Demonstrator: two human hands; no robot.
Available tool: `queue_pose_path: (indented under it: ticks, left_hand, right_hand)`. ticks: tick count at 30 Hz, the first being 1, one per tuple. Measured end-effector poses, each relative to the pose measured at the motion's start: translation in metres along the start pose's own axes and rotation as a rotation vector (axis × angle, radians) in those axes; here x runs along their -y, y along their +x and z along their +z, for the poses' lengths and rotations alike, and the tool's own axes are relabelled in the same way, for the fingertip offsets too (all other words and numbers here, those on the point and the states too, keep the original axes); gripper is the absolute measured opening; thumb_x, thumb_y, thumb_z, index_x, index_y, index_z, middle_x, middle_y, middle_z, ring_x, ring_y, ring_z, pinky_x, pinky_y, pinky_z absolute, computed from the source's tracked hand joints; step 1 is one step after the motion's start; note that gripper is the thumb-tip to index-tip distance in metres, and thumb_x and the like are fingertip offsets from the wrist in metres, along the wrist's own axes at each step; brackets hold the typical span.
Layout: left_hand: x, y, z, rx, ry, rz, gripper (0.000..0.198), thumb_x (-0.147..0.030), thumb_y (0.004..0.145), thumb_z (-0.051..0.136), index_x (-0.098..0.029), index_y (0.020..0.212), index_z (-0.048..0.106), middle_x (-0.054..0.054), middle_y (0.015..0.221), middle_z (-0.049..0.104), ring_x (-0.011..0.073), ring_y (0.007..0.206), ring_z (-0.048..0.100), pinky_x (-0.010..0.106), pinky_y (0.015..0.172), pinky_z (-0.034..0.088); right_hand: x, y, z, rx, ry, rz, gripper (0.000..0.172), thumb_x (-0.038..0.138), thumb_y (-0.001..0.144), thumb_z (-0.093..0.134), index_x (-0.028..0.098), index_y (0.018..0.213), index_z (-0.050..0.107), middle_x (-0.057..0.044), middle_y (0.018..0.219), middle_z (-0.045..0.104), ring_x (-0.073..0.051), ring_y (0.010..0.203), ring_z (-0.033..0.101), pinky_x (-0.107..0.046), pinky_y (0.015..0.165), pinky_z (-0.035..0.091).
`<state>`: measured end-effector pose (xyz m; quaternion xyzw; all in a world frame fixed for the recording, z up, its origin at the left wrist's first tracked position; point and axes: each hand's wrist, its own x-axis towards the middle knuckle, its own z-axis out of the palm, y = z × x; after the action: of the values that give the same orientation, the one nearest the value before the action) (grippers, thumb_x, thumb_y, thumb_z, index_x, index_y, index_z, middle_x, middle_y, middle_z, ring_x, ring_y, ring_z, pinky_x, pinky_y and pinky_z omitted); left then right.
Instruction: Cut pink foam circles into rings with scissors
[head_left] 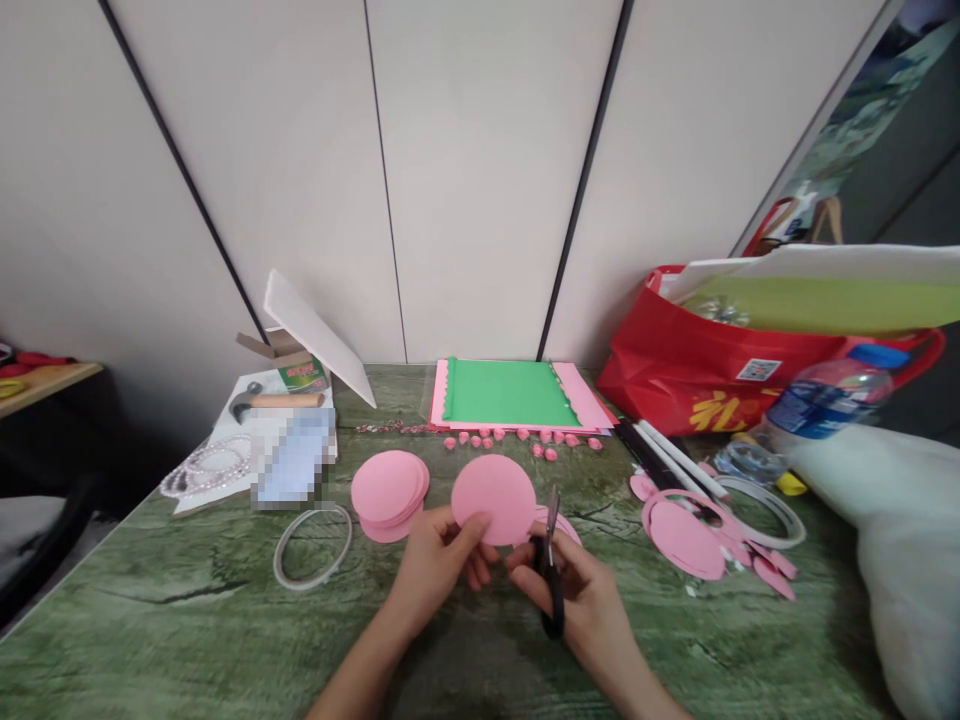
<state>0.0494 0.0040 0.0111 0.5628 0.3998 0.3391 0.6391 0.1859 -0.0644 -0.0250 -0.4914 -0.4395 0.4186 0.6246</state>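
A round pink paper disc (493, 497) is pinched in my left hand (442, 550), thumb on its face and fingers behind. My right hand (577, 585) grips a pair of scissors (553, 570) with black handles, blades pointing up and away, just right of the disc. Behind that hand, another piece of pink paper (561, 522) is partly hidden. To the left of my left hand lies a stack of pink paper discs (388, 488). Pink paper offcuts (686, 540), some ring-shaped, are heaped off to the right.
Rolls of tape (281, 570) lie on both sides. A hammer (281, 401) and beads (217, 465) are at left. Small pink rolled pieces (551, 454) sit before green paper (506, 392). Pens (671, 455), a red bag (660, 350), a bottle (829, 395) and a white bag (900, 560) line the right.
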Motion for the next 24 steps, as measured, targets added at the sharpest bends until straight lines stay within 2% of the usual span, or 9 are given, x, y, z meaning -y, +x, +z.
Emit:
queue_pose_path:
  ticks: [3, 8, 13, 16, 24]
  left_hand:
    - [-0.0044, 0.0002, -0.0023, -0.054, -0.046, 0.035, 0.037, -0.043, 0.073, 0.06, -0.01, 0.057, 0.061, 0.003, 0.041, 0.059, 0.0095, 0.035, 0.051, 0.019, 0.037, 0.041]
    - [-0.006, -0.0017, -0.0051, -0.109, -0.175, 0.065, 0.032, -0.038, 0.074, 0.061, -0.009, 0.061, 0.064, 0.003, 0.043, 0.06, 0.0098, 0.037, 0.052, 0.019, 0.038, 0.04]
    - [-0.0069, -0.004, -0.0032, -0.049, -0.214, 0.057, 0.034, -0.038, 0.074, 0.062, -0.009, 0.057, 0.063, 0.003, 0.044, 0.059, 0.0096, 0.039, 0.051, 0.019, 0.039, 0.039]
    - [-0.0068, -0.0047, -0.0015, -0.021, -0.21, 0.048, 0.035, -0.038, 0.075, 0.061, -0.009, 0.055, 0.062, 0.003, 0.045, 0.058, 0.0082, 0.038, 0.049, 0.018, 0.038, 0.038]
    - [-0.0085, -0.0052, -0.0009, -0.11, -0.257, 0.082, 0.03, -0.036, 0.073, 0.064, -0.01, 0.058, 0.062, 0.002, 0.048, 0.058, 0.0076, 0.037, 0.047, 0.018, 0.035, 0.035]
  right_hand:
    - [-0.0029, -0.0033, 0.0029, 0.067, 0.045, 0.059, 0.042, 0.032, 0.064, 0.075, 0.022, 0.098, 0.053, -0.001, 0.07, 0.067, -0.018, 0.067, 0.063, -0.027, 0.063, 0.049]
    - [-0.0046, -0.007, 0.0078, 0.083, 0.058, 0.118, 0.04, 0.033, 0.06, 0.077, 0.021, 0.09, 0.053, -0.003, 0.075, 0.067, -0.019, 0.072, 0.064, -0.031, 0.07, 0.049]
    - [-0.0023, -0.007, 0.0086, 0.174, 0.072, 0.202, 0.039, 0.036, 0.059, 0.077, 0.018, 0.088, 0.059, -0.005, 0.075, 0.068, -0.02, 0.071, 0.063, -0.032, 0.069, 0.048]
    - [-0.0013, -0.0072, 0.0085, 0.216, 0.064, 0.204, 0.04, 0.038, 0.059, 0.077, 0.018, 0.09, 0.06, -0.004, 0.074, 0.066, -0.02, 0.069, 0.062, -0.03, 0.065, 0.047]
    - [0.0002, -0.0094, 0.0074, 0.221, 0.119, 0.178, 0.044, 0.035, 0.058, 0.079, 0.019, 0.091, 0.053, -0.004, 0.078, 0.066, -0.019, 0.074, 0.061, -0.03, 0.067, 0.047]
